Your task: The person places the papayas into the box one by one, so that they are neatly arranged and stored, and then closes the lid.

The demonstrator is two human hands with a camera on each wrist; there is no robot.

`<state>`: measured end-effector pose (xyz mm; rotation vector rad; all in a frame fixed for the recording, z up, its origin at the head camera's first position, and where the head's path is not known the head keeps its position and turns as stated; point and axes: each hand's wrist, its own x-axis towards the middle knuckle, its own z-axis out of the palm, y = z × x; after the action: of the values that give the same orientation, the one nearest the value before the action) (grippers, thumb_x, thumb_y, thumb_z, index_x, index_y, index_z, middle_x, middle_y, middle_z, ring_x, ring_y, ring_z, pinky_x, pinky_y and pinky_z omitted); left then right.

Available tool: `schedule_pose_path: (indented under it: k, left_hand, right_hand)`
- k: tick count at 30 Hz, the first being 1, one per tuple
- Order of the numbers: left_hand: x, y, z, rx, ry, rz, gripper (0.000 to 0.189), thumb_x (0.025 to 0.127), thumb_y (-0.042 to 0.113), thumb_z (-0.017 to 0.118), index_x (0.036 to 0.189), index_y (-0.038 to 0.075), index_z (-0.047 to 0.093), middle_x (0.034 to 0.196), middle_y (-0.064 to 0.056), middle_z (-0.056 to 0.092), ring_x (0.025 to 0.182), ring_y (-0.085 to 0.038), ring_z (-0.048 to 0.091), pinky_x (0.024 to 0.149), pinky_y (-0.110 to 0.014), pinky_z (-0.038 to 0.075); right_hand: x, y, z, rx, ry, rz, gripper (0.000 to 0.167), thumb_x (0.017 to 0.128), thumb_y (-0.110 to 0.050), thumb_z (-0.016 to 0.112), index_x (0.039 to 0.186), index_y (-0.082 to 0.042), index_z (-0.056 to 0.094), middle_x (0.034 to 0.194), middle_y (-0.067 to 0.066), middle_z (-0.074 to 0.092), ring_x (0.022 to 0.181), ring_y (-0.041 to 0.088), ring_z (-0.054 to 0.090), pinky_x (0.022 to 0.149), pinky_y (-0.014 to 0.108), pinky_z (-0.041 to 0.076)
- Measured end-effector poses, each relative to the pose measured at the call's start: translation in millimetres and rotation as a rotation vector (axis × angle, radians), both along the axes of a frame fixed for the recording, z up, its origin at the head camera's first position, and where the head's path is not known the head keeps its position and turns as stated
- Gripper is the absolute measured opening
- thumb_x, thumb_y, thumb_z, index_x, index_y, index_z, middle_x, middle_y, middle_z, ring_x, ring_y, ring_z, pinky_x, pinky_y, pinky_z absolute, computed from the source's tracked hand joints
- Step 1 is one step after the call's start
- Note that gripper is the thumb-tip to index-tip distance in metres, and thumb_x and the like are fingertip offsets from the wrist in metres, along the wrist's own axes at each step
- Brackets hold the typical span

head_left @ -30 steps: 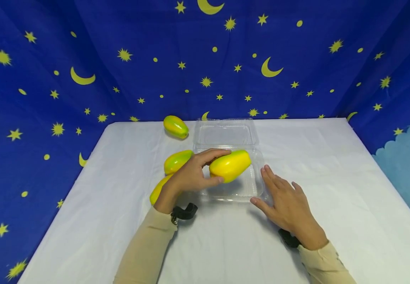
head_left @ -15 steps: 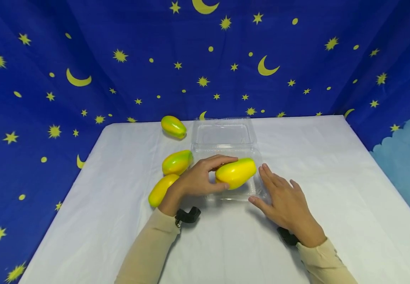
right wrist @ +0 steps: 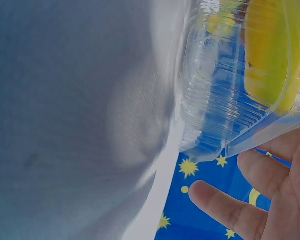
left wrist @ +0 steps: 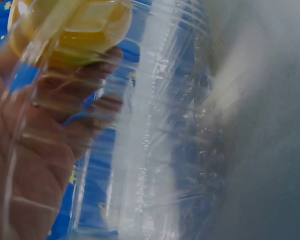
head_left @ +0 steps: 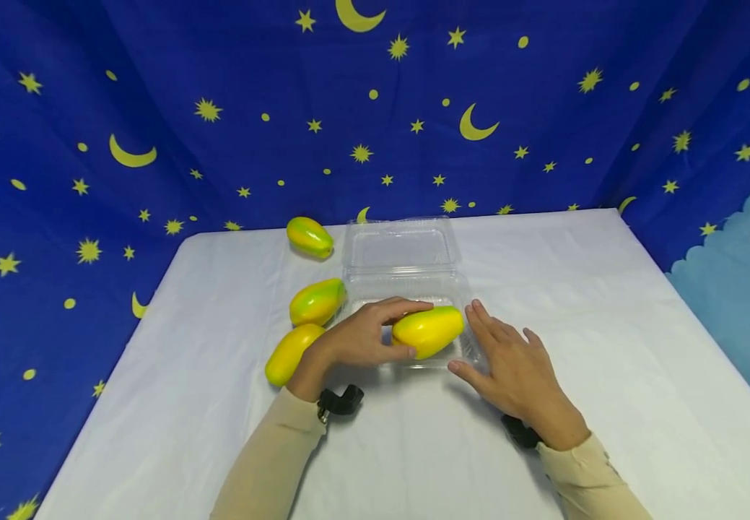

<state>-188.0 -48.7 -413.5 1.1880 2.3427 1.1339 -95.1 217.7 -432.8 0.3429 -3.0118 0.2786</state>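
Note:
My left hand holds a yellow-green papaya between thumb and fingers, over the base of a clear plastic clamshell box. In the left wrist view the papaya and the hand show through the box's ridged wall. My right hand lies at the box's right side with fingers extended, fingertips right at the rim. The right wrist view has its fingers straight and spread beside the box wall, the papaya visible behind the plastic.
Left of the box, two more papayas lie on the white cloth, one green-tinged and one mostly yellow, partly behind the left wrist. A third papaya is near the back edge. The box's lid lies folded back; a blue starry curtain hangs behind.
My left hand has brought the papaya lower and nearer the front of the box base, slightly rightward. The right hand stays beside the box. The head view has shifted a little.

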Motion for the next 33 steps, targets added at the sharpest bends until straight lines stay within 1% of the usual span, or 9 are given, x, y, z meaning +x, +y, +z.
schedule_pose_path:
  k: [3, 8, 14, 17, 20, 22, 25, 29, 33]
  left_hand:
    - [0.0, 0.2, -1.1, -0.013, 0.006, -0.003, 0.069, 0.087, 0.032, 0.076, 0.147, 0.043, 0.045, 0.148, 0.017, 0.05, 0.13, -0.004, 0.052, 0.109, -0.038, 0.046]
    - [1.2, -1.4, -1.6, -0.024, -0.031, 0.001, 0.069, 0.088, 0.029, 0.074, 0.149, 0.039, 0.044, 0.147, 0.018, 0.051, 0.121, -0.006, 0.056, 0.104, -0.038, 0.049]
    - [0.6, 1.5, -3.2, -0.063, -0.049, -0.007, 0.068, 0.09, 0.029, 0.071, 0.152, 0.032, 0.043, 0.151, 0.014, 0.049, 0.13, -0.006, 0.051, 0.113, -0.038, 0.043]
    - [0.1, 3.4, -4.1, -0.083, -0.052, -0.015, 0.067, 0.091, 0.028, 0.07, 0.152, 0.031, 0.043, 0.151, 0.012, 0.049, 0.13, -0.007, 0.051, 0.114, -0.038, 0.042]
    - [-0.6, 4.9, -4.4, -0.094, -0.059, -0.024, 0.067, 0.091, 0.027, 0.07, 0.152, 0.028, 0.043, 0.151, 0.01, 0.05, 0.129, -0.008, 0.052, 0.114, -0.037, 0.042]
    - [-0.6, 5.2, -4.4, -0.108, -0.063, -0.024, 0.066, 0.091, 0.027, 0.07, 0.152, 0.027, 0.043, 0.15, 0.009, 0.05, 0.127, -0.008, 0.052, 0.113, -0.037, 0.043]
    - [0.0, 5.1, -3.7, -0.127, -0.069, -0.022, 0.065, 0.092, 0.027, 0.069, 0.152, 0.026, 0.044, 0.149, 0.01, 0.052, 0.119, -0.008, 0.055, 0.108, -0.036, 0.046]
    - [0.9, 4.1, -2.6, -0.144, -0.078, -0.017, 0.064, 0.092, 0.028, 0.068, 0.151, 0.027, 0.044, 0.146, 0.011, 0.054, 0.109, -0.01, 0.056, 0.102, -0.033, 0.048]
    - [1.5, 3.5, -2.1, -0.147, -0.093, -0.015, 0.063, 0.093, 0.031, 0.068, 0.151, 0.029, 0.043, 0.147, 0.011, 0.053, 0.109, -0.01, 0.056, 0.102, -0.033, 0.048]
  right_hand:
    - [-0.1, -0.9, 0.0, -0.004, 0.002, 0.0, 0.094, 0.09, -0.074, 0.05, 0.16, -0.016, 0.025, 0.166, 0.002, 0.027, 0.139, 0.035, 0.048, 0.106, 0.074, 0.033]
    - [-0.5, -3.2, -0.8, -0.002, -0.007, 0.004, 0.094, 0.09, -0.074, 0.049, 0.16, -0.018, 0.024, 0.166, 0.001, 0.026, 0.14, 0.035, 0.047, 0.107, 0.074, 0.032]
    - [0.5, -2.4, -0.5, 0.001, 0.01, 0.002, 0.094, 0.09, -0.075, 0.049, 0.16, -0.017, 0.026, 0.165, 0.001, 0.028, 0.139, 0.035, 0.048, 0.106, 0.073, 0.033]
    - [1.1, -1.6, 0.0, 0.0, 0.014, 0.002, 0.094, 0.09, -0.075, 0.049, 0.16, -0.017, 0.025, 0.165, 0.002, 0.029, 0.139, 0.035, 0.048, 0.106, 0.074, 0.033]
    - [1.2, -1.1, 0.3, 0.007, 0.009, -0.003, 0.095, 0.09, -0.077, 0.047, 0.16, -0.018, 0.024, 0.165, 0.002, 0.028, 0.139, 0.035, 0.048, 0.106, 0.073, 0.034]
    - [1.1, -0.9, -0.1, 0.01, 0.009, -0.003, 0.095, 0.09, -0.078, 0.044, 0.16, -0.018, 0.024, 0.165, 0.002, 0.029, 0.139, 0.035, 0.048, 0.106, 0.073, 0.034]
    - [0.8, -0.9, -0.6, 0.012, 0.014, 0.0, 0.096, 0.089, -0.08, 0.041, 0.16, -0.017, 0.024, 0.165, 0.002, 0.029, 0.139, 0.035, 0.048, 0.106, 0.073, 0.034]
    - [0.5, -1.2, -0.3, 0.012, 0.012, 0.0, 0.096, 0.089, -0.079, 0.042, 0.16, -0.017, 0.024, 0.165, 0.002, 0.029, 0.139, 0.035, 0.048, 0.106, 0.073, 0.034]
    - [1.1, -1.2, 0.1, 0.009, 0.001, -0.001, 0.095, 0.09, -0.077, 0.046, 0.16, -0.017, 0.024, 0.166, 0.001, 0.028, 0.139, 0.034, 0.048, 0.107, 0.073, 0.033]
